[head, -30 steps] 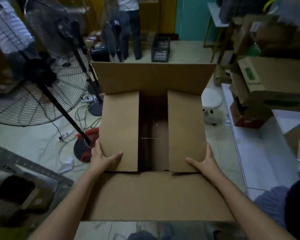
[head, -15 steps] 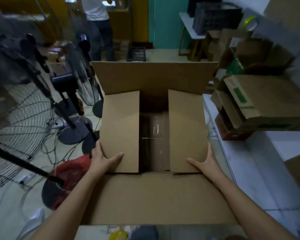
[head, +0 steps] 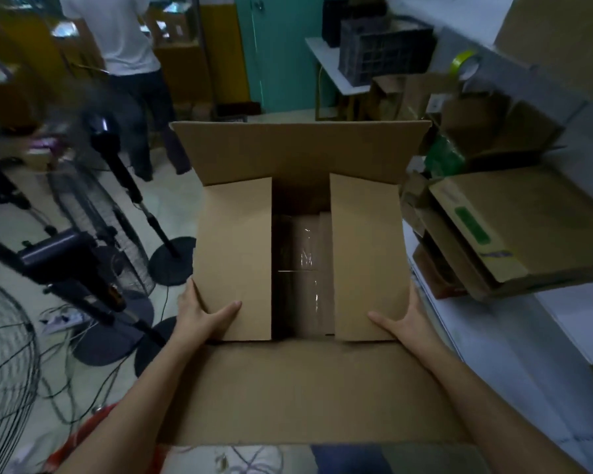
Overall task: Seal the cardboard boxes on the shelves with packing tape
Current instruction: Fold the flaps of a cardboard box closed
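An open cardboard box (head: 298, 388) is held out in front of the person, carried in the air above the floor and just left of the white shelf (head: 514, 371) on which other boxes (head: 514, 230) are stacked. The two side flaps are folded in over the opening, with a gap between them through which a strip of clear tape along the bottom seam can be seen. The far flap stands up and the near flap lies out flat toward the person.

The left hand (head: 199, 316) is laid against the box's left wall, its thumb pressed on top of the left flap and its fingers hidden down the side. The right hand (head: 404, 323) is placed likewise against the right wall, thumb over the right flap; both are clamped onto the box from opposite sides.

The box is judged to be light, since nothing can be seen inside it and it is borne by side pressure alone. Corrugated board of this kind is expected to be stiff along its walls but easily bent at the flap creases, and its surface is dry and not slippery. It is best held low at the near corners, as it is now, where the walls resist squeezing. The long flaps should be pressed down near the centre seam when tape is applied. A roll of yellow-green tape (head: 463, 63) is seen on the shelf well beyond the box.
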